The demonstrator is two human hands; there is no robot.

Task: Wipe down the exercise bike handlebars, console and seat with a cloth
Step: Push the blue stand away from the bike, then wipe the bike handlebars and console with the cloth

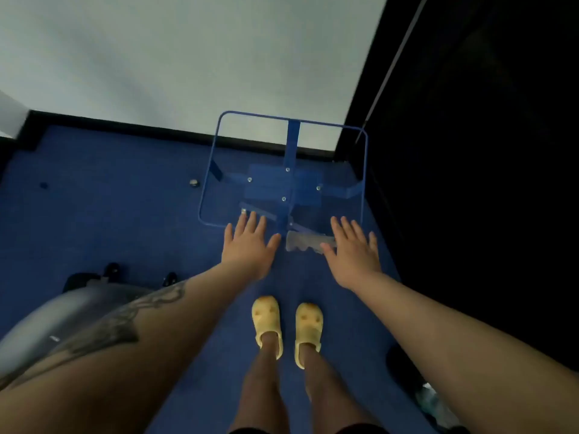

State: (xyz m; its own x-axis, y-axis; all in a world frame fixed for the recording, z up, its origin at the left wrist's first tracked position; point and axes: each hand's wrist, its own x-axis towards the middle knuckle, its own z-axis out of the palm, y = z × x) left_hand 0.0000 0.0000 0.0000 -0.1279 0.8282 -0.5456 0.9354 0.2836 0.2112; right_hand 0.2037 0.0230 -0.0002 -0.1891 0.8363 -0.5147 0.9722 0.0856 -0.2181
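Inspector: Both hands were held out, palms down, fingers straight and spread wide. The left hand (250, 245) and the right hand (352, 250) gripped nothing.

Clerk: And the exercise bike?

Inspector: Only a blurred grey rounded housing (56, 321) at the lower left edge, cut off by the frame and partly behind the tattooed left forearm. Handlebars, console and seat could not be made out. No cloth was identifiable.

Clerk: Any writing?

Inspector: None legible. Ahead stood a blue metal-framed stand with a clear panel (282, 177) on the blue carpet (109, 214), near the white wall. A pale ridged object (305, 242) lay between the hands. Yellow clogs (266, 321) were below.
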